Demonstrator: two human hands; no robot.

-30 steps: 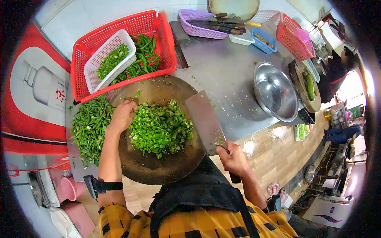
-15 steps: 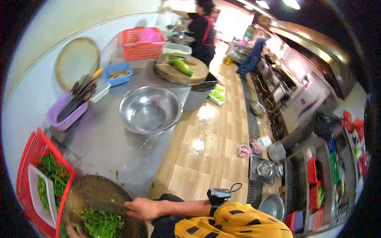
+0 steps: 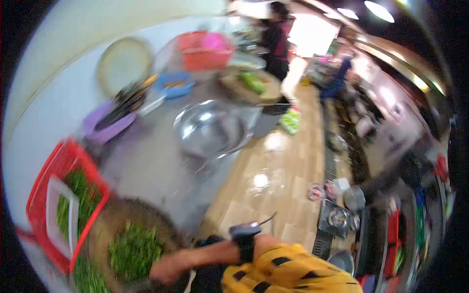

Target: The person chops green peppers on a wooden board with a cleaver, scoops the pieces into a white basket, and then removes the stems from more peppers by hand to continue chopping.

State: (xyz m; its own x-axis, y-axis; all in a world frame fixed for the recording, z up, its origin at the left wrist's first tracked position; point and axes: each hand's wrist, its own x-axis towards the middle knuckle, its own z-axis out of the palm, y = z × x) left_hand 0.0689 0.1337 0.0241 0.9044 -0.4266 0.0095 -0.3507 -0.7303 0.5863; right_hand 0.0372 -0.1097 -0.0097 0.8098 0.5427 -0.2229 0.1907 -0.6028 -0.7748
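Chopped greens (image 3: pixel 134 251) lie in a heap on a round wooden chopping board (image 3: pixel 105 229) at the lower left. My right hand (image 3: pixel 168 268), blurred by motion, is at the right edge of the heap, closed round the handle of a knife (image 3: pixel 139 284). Only part of the dark blade shows, low over the board. My left hand is out of view. Just left of the board stands a red basket (image 3: pixel 36 195) with long green vegetables (image 3: pixel 83 195) and a white plastic basket (image 3: pixel 52 215) inside.
Along the metal counter (image 3: pixel 146 161) are a steel bowl (image 3: pixel 207 129), a purple basket (image 3: pixel 105 132) of utensils, a blue basket (image 3: pixel 176 85), and another board (image 3: pixel 234 88) with a green vegetable. Two people are farther back. Shelves and pans line the right side.
The view has shifted, so the counter and its things appear farther right. My right hand and the knife have moved toward the near side of the board. The fingers seen at the bottom left have gone from view.
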